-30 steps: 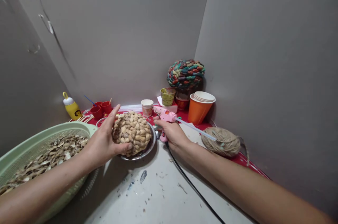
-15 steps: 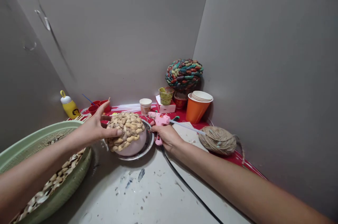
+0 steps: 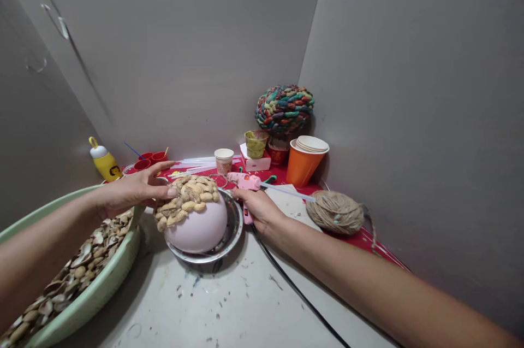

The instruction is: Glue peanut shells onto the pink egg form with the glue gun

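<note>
A smooth pale pink balloon [image 3: 200, 228], its upper part covered in peanut shells [image 3: 190, 198], rests in a shallow metal dish [image 3: 235, 233]. My left hand [image 3: 137, 189] holds it from the upper left, thumb on the shells and the other fingers stretched past its far side, partly hidden. To the right of the dish, my right hand [image 3: 262, 208] is closed around the handle of a pink glue gun [image 3: 248, 181]. Its nozzle points left, above the dish's far rim. A clear glue stick [image 3: 286, 190] sticks out of its back, and a black cord [image 3: 286, 279] runs toward me.
A green basket [image 3: 123, 269] of nut shells stands at left. Behind are a yellow bottle [image 3: 105, 164], red cups [image 3: 159, 157], a paper cup [image 3: 224, 161], an orange cup [image 3: 303, 165] and a multicoloured ball [image 3: 284, 110]. Twine [image 3: 335, 212] lies right. Grey panels [image 3: 196, 53] enclose the table.
The balloon has turned under my left hand, so the shells sit farther back and more bare pink shows. My left hand has shifted left. The right hand keeps the glue gun nearly in place.
</note>
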Demonstrator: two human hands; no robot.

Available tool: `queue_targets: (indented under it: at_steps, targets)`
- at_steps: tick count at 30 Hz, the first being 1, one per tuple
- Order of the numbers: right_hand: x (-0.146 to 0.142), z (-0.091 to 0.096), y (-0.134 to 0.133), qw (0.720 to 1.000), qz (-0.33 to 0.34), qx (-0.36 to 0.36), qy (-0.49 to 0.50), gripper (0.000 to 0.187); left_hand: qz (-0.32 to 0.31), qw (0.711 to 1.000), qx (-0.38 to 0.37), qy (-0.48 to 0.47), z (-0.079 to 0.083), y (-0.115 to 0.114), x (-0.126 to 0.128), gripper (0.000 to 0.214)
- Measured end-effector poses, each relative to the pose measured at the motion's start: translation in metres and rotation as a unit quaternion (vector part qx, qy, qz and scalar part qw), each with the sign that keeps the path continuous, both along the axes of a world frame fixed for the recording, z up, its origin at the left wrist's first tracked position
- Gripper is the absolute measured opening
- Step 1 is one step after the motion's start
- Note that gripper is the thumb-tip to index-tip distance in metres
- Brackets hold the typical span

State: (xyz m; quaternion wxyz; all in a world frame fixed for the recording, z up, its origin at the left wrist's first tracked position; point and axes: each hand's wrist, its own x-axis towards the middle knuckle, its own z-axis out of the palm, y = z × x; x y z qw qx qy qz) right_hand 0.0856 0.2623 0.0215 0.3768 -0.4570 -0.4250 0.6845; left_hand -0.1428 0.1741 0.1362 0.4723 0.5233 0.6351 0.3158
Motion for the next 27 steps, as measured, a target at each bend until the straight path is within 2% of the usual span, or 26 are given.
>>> queue_targets:
  at_steps: [3, 7, 10, 15, 19, 24, 27]
  targets:
    - [0.004, 0.005, 0.005, 0.999, -0.023, 0.024, -0.003, 0.019, -0.018, 1.0, -0.007, 0.011, -0.002, 0.003, 0.001, 0.085]
    - [0.012, 0.017, 0.011, 0.996, -0.069, 0.055, 0.007, 0.015, -0.039, 0.998, 0.031, 0.05, -0.007, 0.007, 0.004, 0.063]
    - [0.017, 0.027, 0.01, 0.992, -0.087, 0.08, 0.034, 0.013, -0.031, 0.995, 0.049, 0.085, -0.006, 0.006, 0.009, 0.053]
    - [0.02, 0.043, -0.009, 0.992, -0.05, 0.102, 0.059, 0.027, -0.045, 0.994, 0.053, 0.081, 0.0, 0.005, 0.023, 0.046]
    - [0.018, 0.047, -0.025, 0.993, -0.01, 0.108, 0.054, 0.034, -0.072, 0.994, 0.064, 0.054, -0.001, 0.01, 0.028, 0.047]
    - [0.014, 0.043, -0.033, 0.991, 0.016, 0.12, 0.052, 0.025, -0.04, 0.996, 0.049, 0.061, -0.011, 0.013, 0.022, 0.054]
    - [0.012, 0.04, -0.032, 0.991, 0.023, 0.123, 0.055, 0.026, -0.004, 0.997, 0.054, 0.061, -0.015, 0.009, 0.016, 0.058]
